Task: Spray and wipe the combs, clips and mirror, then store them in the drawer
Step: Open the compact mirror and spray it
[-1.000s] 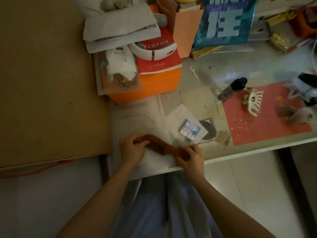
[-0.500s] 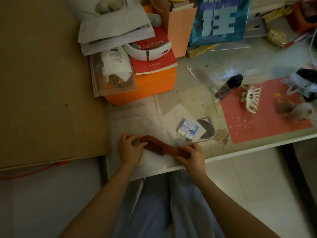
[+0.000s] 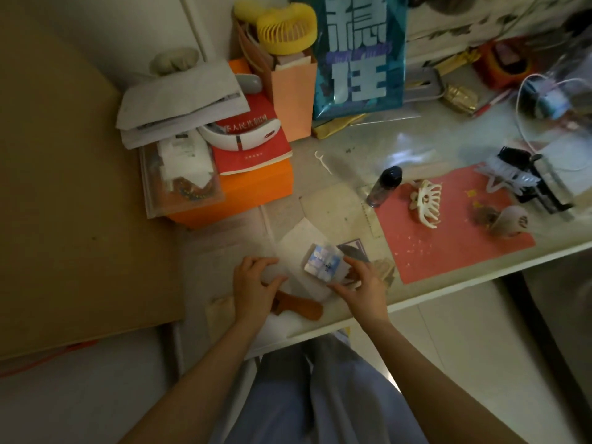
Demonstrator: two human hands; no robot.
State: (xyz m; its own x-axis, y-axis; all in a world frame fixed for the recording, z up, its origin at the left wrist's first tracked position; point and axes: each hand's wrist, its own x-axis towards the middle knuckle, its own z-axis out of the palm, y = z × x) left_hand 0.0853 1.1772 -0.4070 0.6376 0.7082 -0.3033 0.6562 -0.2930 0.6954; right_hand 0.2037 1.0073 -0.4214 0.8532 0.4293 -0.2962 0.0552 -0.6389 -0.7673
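Wooden comb (image 3: 299, 307) under left hand's (image 3: 254, 291) spread fingers.

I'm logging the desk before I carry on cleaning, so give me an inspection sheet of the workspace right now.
Surface: pale desk, papers under its clear cover, red mat at right.
Job's things: brown wooden comb near the front edge; cream claw clip on the mat; dark-capped spray bottle lying beside it.
Clutter: orange box, red book, yellow fan, small blue packet.
Grips: left hand over the comb, right hand by the packet, both open.
Cables: white cable at right.
Surroundings: brown board at left.
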